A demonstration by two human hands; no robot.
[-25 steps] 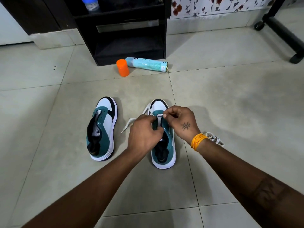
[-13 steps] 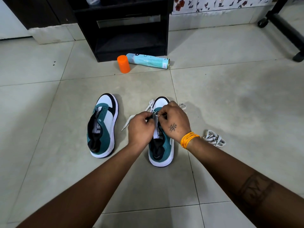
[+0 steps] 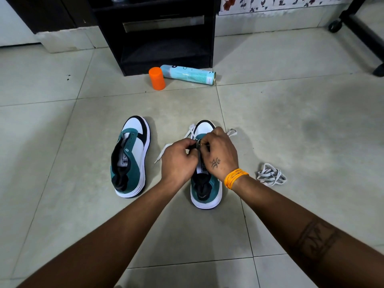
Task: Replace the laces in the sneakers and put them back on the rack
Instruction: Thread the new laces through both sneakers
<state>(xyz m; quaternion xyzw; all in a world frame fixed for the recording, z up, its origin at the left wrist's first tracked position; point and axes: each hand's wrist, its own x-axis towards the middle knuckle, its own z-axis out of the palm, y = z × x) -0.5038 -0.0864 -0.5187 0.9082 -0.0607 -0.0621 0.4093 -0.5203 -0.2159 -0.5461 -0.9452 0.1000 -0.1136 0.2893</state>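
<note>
Both hands, left hand (image 3: 178,161) and right hand (image 3: 219,152), pinch a white lace (image 3: 192,130) at the sneaker (image 3: 205,183) beneath them. Lacing barely started; other sneaker (image 3: 132,156) left of them unlaced, spare lace (image 3: 270,177) right, rack (image 3: 166,38) ahead.

Both forearms are bare, with no sleeves in view. The right hand (image 3: 218,154) carries a small dark tattoo on its back, a script-like mark with a dot above it. An orange thread band (image 3: 235,178), wound in several strands, circles the right wrist. Farther up the right forearm sits a wider band tattoo (image 3: 316,238), dark, with angular patterning. The left hand (image 3: 178,161) has no markings or jewellery showing.
</note>
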